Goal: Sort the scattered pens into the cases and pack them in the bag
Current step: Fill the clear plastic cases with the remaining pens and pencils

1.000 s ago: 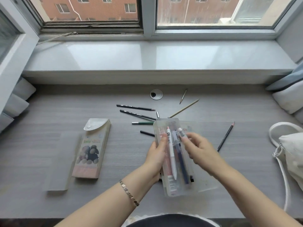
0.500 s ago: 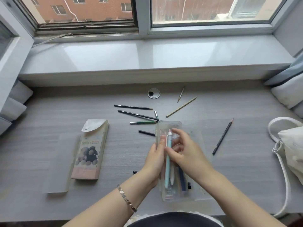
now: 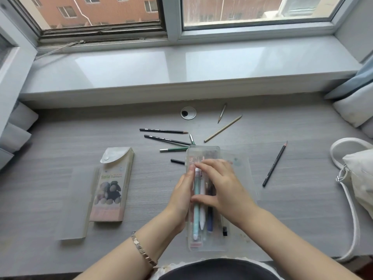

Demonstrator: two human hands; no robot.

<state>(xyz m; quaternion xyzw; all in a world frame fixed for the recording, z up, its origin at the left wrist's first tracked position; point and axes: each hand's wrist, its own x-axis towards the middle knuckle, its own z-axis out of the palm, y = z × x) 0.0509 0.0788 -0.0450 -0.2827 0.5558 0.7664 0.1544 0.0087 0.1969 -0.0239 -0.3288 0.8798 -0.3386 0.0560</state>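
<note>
Your left hand [image 3: 181, 201] grips the left wall of the clear case [image 3: 203, 243], fingers curled round its edge. Your right hand [image 3: 226, 188] lies across the pens inside. Its fingers are fairly straight and spread over the pens' far ends, and its thumb touches the light blue pen [image 3: 196, 222]; it presses rather than clasps. To the right of that pen lie a white pen [image 3: 202, 219] and a dark blue pen [image 3: 210, 222], all lengthwise in the case.

The case's lid [image 3: 244, 158] lies open to the right. The case sits on the grey desk [image 3: 60, 150], close to its near edge. Around its far end lie a green pencil [image 3: 173, 149], a second black pencil [image 3: 167, 139], the farthest black pencil [image 3: 163, 130] and a wooden pencil [image 3: 223, 128]. A lone black pencil [image 3: 274, 164] lies apart to the right. A printed case [image 3: 111, 188] lies well to the left. The white bag [image 3: 359, 174] sits at the right edge.
</note>
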